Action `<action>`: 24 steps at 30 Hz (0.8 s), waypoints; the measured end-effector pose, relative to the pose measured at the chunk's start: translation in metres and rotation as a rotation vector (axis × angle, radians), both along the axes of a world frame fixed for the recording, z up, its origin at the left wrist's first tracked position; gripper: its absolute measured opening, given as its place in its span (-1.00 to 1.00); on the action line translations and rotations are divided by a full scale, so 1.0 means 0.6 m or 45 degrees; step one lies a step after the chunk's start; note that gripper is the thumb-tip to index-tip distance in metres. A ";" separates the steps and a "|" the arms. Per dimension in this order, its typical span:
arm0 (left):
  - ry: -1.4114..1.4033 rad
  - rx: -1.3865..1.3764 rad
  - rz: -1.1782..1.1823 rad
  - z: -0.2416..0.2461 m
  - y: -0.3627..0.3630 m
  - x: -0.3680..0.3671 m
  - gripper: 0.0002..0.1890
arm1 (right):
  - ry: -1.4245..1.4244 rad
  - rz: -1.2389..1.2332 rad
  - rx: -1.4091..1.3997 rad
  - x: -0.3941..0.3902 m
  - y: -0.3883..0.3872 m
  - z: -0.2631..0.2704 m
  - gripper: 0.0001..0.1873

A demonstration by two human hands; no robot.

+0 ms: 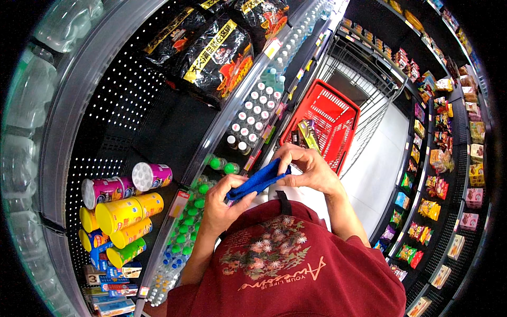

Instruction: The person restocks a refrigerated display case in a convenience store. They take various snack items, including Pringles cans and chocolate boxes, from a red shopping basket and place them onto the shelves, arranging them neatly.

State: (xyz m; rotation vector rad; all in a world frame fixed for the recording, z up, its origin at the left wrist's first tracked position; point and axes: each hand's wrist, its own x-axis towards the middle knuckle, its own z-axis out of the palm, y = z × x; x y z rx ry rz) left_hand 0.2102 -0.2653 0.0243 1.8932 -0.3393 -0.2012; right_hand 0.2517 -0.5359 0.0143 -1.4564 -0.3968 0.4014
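A folded blue cloth (pixel 257 180) is stretched between my two hands in front of my chest. My left hand (pixel 227 196) grips its lower left end, the thumb beneath and the fingers on top. My right hand (pixel 309 168) pinches the other end between thumb and bent fingers. Just beyond my right hand sits a red plastic shopping basket (pixel 346 115). Inside it lie a green-and-dark package (pixel 308 134) and another dark packet, partly hidden by the basket's near side and my hand.
A wire shopping cart (pixel 366 59) stands around and behind the basket. To my left, a black perforated shelf (pixel 174 115) holds black snack bags (pixel 216 55) and canisters (pixel 119 214). Bottles (pixel 251 115) fill the shelf below. Packaged snacks (pixel 429 210) line shelves across the aisle.
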 end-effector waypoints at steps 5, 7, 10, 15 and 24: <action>-0.008 -0.162 0.221 0.008 -0.022 -0.005 -0.66 | -0.037 -0.137 -0.022 -0.005 0.011 0.016 -0.80; -0.318 0.025 0.174 0.010 -0.022 0.003 -0.64 | -0.068 -0.216 -0.047 -0.007 0.015 0.019 -0.81; -0.436 0.102 0.034 -0.016 -0.009 0.008 -0.65 | -0.181 -0.293 -0.187 -0.004 0.017 0.037 -0.81; -0.415 0.172 0.045 -0.022 -0.012 0.010 -0.70 | -0.347 -0.322 -0.288 0.001 0.017 0.044 -0.79; -0.375 0.170 0.150 -0.047 -0.006 0.019 -0.74 | -0.115 -0.440 -0.312 -0.005 0.003 0.034 -0.79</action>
